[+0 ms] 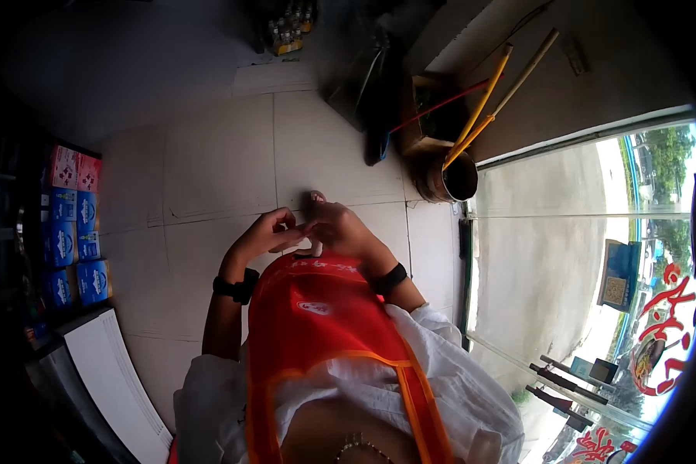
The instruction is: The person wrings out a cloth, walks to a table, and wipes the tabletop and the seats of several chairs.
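My left hand and my right hand come together in front of the red apron, just beyond its printed lower part. The left fingers are bent, and their tips meet the right hand. My right hand is also curled, its outline slightly blurred. If anything is between the fingers, it is too small or too hidden to make out. A black band circles my left wrist, and another black band sits on my right forearm.
Stacked blue boxes and red boxes stand at left, near a white panel. A bucket with yellow poles stands beside a glass door at right. Bottles are on the tiled floor.
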Available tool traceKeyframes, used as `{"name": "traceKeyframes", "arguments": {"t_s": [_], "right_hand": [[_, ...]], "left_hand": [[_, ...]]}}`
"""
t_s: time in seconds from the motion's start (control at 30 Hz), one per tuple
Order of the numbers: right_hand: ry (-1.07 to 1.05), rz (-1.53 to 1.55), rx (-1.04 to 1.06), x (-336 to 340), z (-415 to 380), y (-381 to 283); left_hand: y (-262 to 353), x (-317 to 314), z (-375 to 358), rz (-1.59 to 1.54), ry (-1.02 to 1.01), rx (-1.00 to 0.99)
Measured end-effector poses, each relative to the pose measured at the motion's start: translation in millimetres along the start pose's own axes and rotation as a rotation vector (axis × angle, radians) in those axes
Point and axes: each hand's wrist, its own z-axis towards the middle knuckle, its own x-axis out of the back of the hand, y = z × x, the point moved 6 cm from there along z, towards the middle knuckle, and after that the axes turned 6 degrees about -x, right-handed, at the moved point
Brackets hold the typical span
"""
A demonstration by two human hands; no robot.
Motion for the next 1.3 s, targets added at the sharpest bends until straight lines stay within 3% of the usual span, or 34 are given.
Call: {"name": "traceKeyframes", "arguments": {"t_s": [0.1,0.17,0.23,0.33,0.37,0.5,0.57,0.67,0.7,0.73,0.8,0.83,0.87,0.93,1.03,1.1,1.2,1.3], "right_hand": [[0.010,-0.024,0.079,50.6,67.0,12.2],[0.033,0.269,-0.087,84.6,106.8,26.0],[0.076,0.316,-0.122,114.7,149.3,47.0],[0.161,0.475,-0.197,131.8,203.8,67.7],[0.144,0.397,-0.170,135.4,224.4,72.4],[0.090,0.333,-0.124,142.4,305.2,100.4],[0.078,0.429,-0.180,148.3,345.8,116.2],[0.148,0.681,-0.302,165.0,412.5,138.5],[0.174,0.573,-0.275,168.7,434.6,151.1],[0.175,0.572,-0.274,171.4,456.3,160.1],[0.181,0.376,-0.237,178.2,503.2,165.3],[0.186,0.427,-0.353,180.6,524.4,165.9],[0.177,0.421,-0.350,179.9,544.1,172.6],[0.251,0.117,-0.293,188.7,583.4,181.4],[0.212,0.074,-0.310,193.0,627.4,215.6],[0.252,0.063,-0.339,191.3,658.1,234.0],[0.228,0.170,-0.399,191.8,718.9,260.5],[0.087,0.042,-0.404,183.7,793.5,284.4]], "left_hand": [[14.8,43.6,67.6,0.146,0.066,-0.041],[20.4,65.1,105.6,0.257,0.017,0.012],[40.9,89.1,143.6,0.419,-0.007,0.042],[54.3,129.3,185.5,0.266,0.114,0.054],[41.8,150.5,202.1,0.388,0.168,-0.099],[38.2,223.3,251.8,0.392,0.214,-0.200],[43.7,262.6,277.6,0.287,0.202,0.005],[42.7,336.1,325.3,0.336,0.304,0.004],[57.8,359.1,336.2,0.540,0.347,-0.056],[74.0,376.8,348.1,0.541,0.346,-0.058],[100.4,414.6,372.7,0.694,0.297,0.066],[112.2,436.9,386.0,0.696,0.310,0.055],[118.3,453.2,393.4,0.718,0.329,0.069],[127.6,482.7,413.0,0.722,0.355,0.089],[151.2,536.0,437.5,0.753,0.393,0.085],[164.4,564.1,452.1,0.442,0.311,0.142],[175.9,615.4,475.8,0.393,0.299,0.057],[184.2,668.7,491.3,0.416,0.366,0.086]]}}
